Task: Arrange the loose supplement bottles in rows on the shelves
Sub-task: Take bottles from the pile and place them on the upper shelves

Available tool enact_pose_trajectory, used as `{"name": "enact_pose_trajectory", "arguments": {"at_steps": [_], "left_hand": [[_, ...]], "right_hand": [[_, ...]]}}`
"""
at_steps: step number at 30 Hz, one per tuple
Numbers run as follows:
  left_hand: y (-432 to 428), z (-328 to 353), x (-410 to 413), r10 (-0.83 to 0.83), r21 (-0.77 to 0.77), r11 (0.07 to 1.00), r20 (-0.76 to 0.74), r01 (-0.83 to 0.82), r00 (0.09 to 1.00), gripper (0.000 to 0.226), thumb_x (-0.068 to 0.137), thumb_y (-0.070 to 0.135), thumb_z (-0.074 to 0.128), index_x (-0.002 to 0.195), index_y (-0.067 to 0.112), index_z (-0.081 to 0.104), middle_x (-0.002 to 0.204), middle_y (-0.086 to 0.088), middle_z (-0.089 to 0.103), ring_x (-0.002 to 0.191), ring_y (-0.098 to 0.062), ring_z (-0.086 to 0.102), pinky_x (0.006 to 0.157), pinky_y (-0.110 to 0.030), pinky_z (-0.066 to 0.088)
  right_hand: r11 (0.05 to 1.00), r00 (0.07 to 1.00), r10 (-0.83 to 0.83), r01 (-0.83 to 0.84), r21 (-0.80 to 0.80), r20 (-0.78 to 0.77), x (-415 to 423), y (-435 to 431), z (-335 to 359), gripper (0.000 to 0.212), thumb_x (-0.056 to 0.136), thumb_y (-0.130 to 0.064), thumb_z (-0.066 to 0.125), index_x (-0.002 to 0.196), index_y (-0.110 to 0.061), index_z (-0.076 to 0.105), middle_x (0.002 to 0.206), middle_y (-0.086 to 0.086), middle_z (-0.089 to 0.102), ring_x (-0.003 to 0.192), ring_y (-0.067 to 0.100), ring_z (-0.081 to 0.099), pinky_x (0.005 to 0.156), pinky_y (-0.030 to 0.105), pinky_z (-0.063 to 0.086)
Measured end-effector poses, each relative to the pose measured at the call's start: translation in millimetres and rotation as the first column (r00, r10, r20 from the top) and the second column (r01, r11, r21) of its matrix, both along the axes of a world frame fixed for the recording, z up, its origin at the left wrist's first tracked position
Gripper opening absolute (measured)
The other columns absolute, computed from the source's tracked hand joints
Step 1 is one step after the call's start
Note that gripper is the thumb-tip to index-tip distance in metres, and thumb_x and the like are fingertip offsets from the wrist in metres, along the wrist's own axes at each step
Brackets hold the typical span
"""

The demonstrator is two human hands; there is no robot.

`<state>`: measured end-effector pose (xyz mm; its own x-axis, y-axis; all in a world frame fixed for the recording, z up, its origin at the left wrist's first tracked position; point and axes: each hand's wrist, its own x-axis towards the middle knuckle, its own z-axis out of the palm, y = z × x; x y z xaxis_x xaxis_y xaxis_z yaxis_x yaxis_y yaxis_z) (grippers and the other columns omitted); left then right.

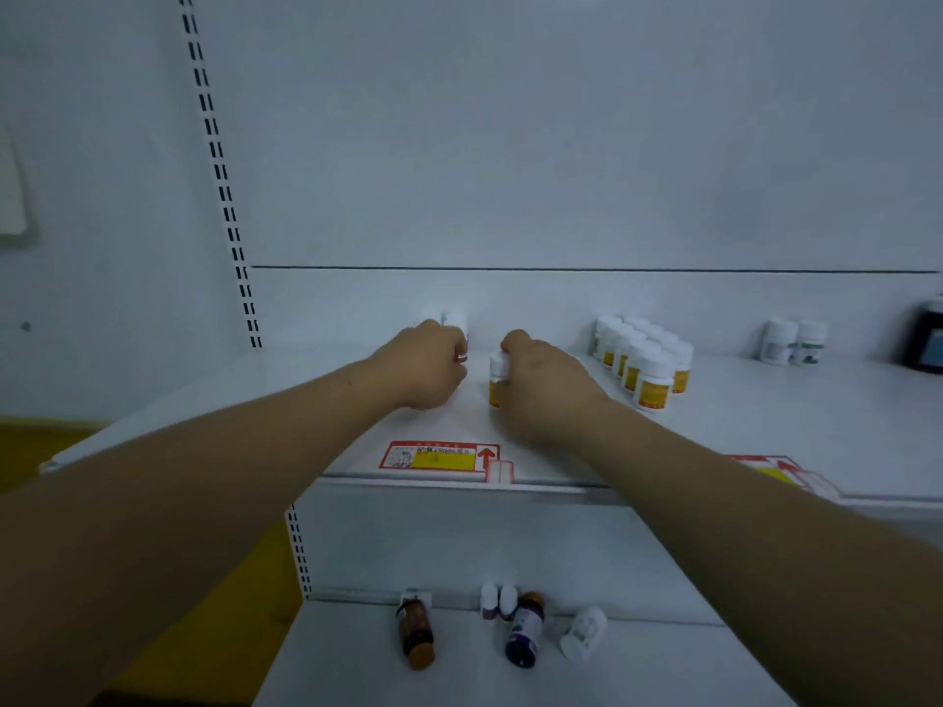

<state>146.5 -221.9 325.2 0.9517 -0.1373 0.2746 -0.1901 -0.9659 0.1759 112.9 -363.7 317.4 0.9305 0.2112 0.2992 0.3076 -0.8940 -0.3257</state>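
Both my hands reach onto the upper white shelf (pixel 765 426). My right hand (pixel 541 385) grips a white-capped bottle with a yellow-orange label (pixel 496 375), upright on the shelf. My left hand (pixel 426 364) is curled round a small white bottle (pixel 456 326) near the back wall; most of that bottle is hidden. To the right, several matching yellow-labelled bottles (pixel 645 362) stand in two rows. Further right stand two white bottles with green labels (pixel 793 341).
A dark container (pixel 926 339) sits at the shelf's far right edge. On the lower shelf (pixel 357 665) lie an amber bottle (pixel 416 632), a purple-labelled bottle (pixel 525 632) and a white bottle (pixel 584 632), with two small white bottles (pixel 497 599) upright behind. Price tags (pixel 441 456) line the shelf's front lip.
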Motion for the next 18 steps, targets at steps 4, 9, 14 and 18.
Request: {"name": "enact_pose_trajectory", "arguments": {"at_steps": [4, 9, 14, 18], "left_hand": [[-23.3, 0.2, -33.6, -0.045, 0.026, 0.998, -0.182, 0.050, 0.982, 0.038, 0.099, 0.032, 0.042, 0.134, 0.019, 0.049, 0.142, -0.006, 0.044, 0.121, -0.023, 0.047, 0.099, -0.030, 0.037], [-69.7, 0.0, -69.8, -0.130, 0.015, 0.990, -0.269, 0.139, 0.954, 0.039, 0.099, 0.030, 0.034, 0.134, 0.019, 0.047, 0.141, -0.006, 0.045, 0.122, -0.023, 0.046, 0.101, -0.031, 0.037], [-113.7, -6.3, -87.8, -0.176, -0.017, 0.983, -0.328, 0.180, 0.928, 0.051, 0.099, 0.045, 0.032, 0.144, 0.021, 0.035, 0.153, -0.004, 0.029, 0.138, -0.023, 0.031, 0.112, -0.033, 0.025], [-137.4, -16.0, -93.9, -0.151, 0.045, 0.983, -0.342, 0.177, 0.928, 0.057, 0.098, 0.052, 0.024, 0.150, 0.027, 0.021, 0.159, 0.000, 0.015, 0.145, -0.020, 0.014, 0.117, -0.043, 0.011]], "right_hand": [[0.994, 0.999, 0.007, -0.012, -0.113, -0.048, -21.0, -34.9, 14.2, 0.039, 0.093, -0.027, 0.054, 0.125, -0.011, 0.041, 0.119, 0.013, 0.057, 0.103, 0.028, 0.055, 0.081, 0.032, 0.043], [0.992, 1.000, 0.004, -0.003, -0.129, 0.008, -50.1, -92.2, 14.0, 0.039, 0.094, -0.031, 0.052, 0.128, -0.013, 0.045, 0.136, 0.011, 0.044, 0.131, 0.027, 0.036, 0.104, 0.028, 0.025], [0.998, 0.997, -0.045, 0.043, -0.039, -0.059, -61.7, -147.0, 15.6, 0.042, 0.090, -0.022, 0.057, 0.130, -0.019, 0.043, 0.136, 0.009, 0.048, 0.100, 0.020, 0.047, 0.078, 0.024, 0.034], [0.993, 0.994, -0.095, 0.098, 0.060, -0.060, -51.6, -174.7, 9.2, 0.048, 0.087, -0.021, 0.061, 0.132, -0.019, 0.042, 0.117, 0.006, 0.058, 0.091, 0.018, 0.052, 0.073, 0.026, 0.040]]}}
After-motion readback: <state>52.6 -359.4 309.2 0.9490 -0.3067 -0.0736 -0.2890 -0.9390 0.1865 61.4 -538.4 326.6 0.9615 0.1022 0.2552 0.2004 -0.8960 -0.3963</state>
